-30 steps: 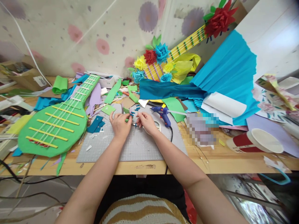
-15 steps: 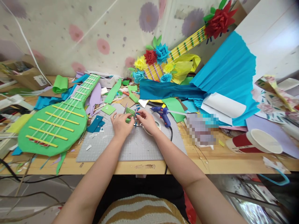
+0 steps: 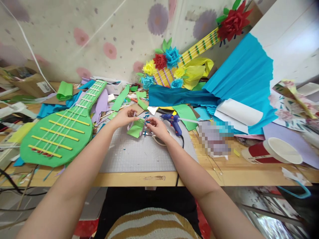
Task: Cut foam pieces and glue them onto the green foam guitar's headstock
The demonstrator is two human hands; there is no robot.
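A small craft piece (image 3: pixel 136 128) with green paper and purple edges stands over the grey cutting mat (image 3: pixel 139 156), between the two hands. My left hand (image 3: pixel 126 118) is at its upper left side, fingers bent and closed on its edge. On the right side, my right hand (image 3: pixel 156 126) pinches the piece near its purple and blue edge. A white tape roll (image 3: pixel 161 138) lies under my right hand. Just right of that hand rests a blue glue gun (image 3: pixel 174 124) with a clear glue stick in its back.
A green paper lute (image 3: pixel 57 132) lies at the left. Behind are a yellow paper instrument (image 3: pixel 199 48) with flowers, blue crepe paper (image 3: pixel 241 83) and paper scraps. A red and white cup (image 3: pixel 271 151) lies at the right; a black cable hangs over the front edge.
My left hand has moved left and up, to the piece's upper left. More of the green paper now shows between the hands. My right hand has barely moved.
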